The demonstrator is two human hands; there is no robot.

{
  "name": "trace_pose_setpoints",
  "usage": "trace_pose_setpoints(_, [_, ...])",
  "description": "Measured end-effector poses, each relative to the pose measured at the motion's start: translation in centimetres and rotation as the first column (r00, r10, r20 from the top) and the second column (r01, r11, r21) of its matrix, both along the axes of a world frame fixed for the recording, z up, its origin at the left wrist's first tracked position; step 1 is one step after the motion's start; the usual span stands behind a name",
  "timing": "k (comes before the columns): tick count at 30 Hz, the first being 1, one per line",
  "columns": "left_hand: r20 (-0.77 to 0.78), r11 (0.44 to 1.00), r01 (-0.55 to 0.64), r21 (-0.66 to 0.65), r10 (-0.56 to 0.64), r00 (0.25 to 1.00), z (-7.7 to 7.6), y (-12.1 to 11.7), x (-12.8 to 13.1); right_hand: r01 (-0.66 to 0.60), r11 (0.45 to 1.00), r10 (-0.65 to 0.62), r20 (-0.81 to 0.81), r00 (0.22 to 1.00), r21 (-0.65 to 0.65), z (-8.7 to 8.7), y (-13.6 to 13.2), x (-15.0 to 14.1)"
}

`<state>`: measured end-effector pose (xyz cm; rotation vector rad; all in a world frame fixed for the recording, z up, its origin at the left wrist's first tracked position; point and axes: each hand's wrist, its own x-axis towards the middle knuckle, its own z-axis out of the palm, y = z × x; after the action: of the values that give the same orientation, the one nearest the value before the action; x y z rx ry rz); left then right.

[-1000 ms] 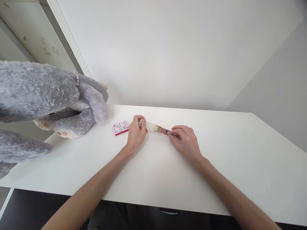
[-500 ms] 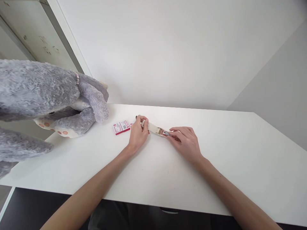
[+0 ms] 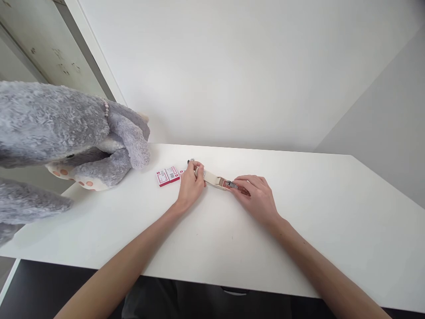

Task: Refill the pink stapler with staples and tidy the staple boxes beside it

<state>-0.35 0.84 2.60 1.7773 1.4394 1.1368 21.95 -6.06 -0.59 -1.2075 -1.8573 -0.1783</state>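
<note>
My left hand point(image 3: 191, 184) is closed around one end of a long, narrow cream-coloured thing point(image 3: 211, 178) with a brown section; its exact kind is too small to make out. A small dark and grey end pokes out above the left fingers. At the other end, my right hand point(image 3: 257, 195) pinches near a grey metal piece point(image 3: 231, 184) on the brown part point(image 3: 245, 190), its fingers curled over it. Just left of my left hand lie small red-and-white boxes point(image 3: 168, 176), one of them partly hidden by the hand.
Both hands work above a white table point(image 3: 212, 248) whose front edge runs close to my lap. A large grey plush toy point(image 3: 53, 119) takes up the left side. A white wall point(image 3: 232, 71) rises behind the table.
The fingers of my right hand have shifted slightly, so more of the grey metal piece and brown part shows. My left hand keeps its hold, and the boxes stay put.
</note>
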Motion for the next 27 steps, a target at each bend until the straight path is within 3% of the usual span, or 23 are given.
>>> trace_pose_setpoints(8, [0.153,0.998,-0.036,-0.051,0.044,0.987,-0.1,0.6,-0.4,0.078,0.99,-0.092,-0.112,0.989,-0.12,0.4,0.0,0.1])
trace_pose_setpoints(12, [0.275,0.99,-0.047,-0.13,0.082,0.958,0.1,0.8,-0.5,0.093,0.977,-0.149,-0.297,0.943,-0.194,1.1,-0.2,0.2])
trace_pose_setpoints(14, [0.329,0.983,-0.033,-0.181,0.092,0.94,0.1,0.9,-0.5,0.038,0.959,-0.171,-0.464,0.869,-0.281,1.7,-0.3,0.4])
trace_pose_setpoints(17, [0.382,0.973,-0.017,-0.229,0.106,0.918,0.1,1.0,-0.5,-0.206,0.89,-0.163,-0.706,0.69,-0.406,2.3,-0.1,0.9])
trace_pose_setpoints(21, [0.455,0.961,0.031,-0.274,0.101,0.885,0.2,0.9,-0.3,-0.48,0.801,-0.078,-0.858,0.509,-0.357,2.4,0.5,1.4])
trace_pose_setpoints(24, [0.479,0.954,0.096,-0.284,0.054,0.876,0.4,0.7,-0.2,-0.504,0.814,-0.028,-0.887,0.462,-0.288,2.0,0.8,1.4])
trace_pose_setpoints(27, [0.483,0.949,0.172,-0.264,-0.024,0.875,0.5,0.3,0.0,-0.445,0.848,-0.039,-0.871,0.49,-0.288,1.8,0.9,1.4])
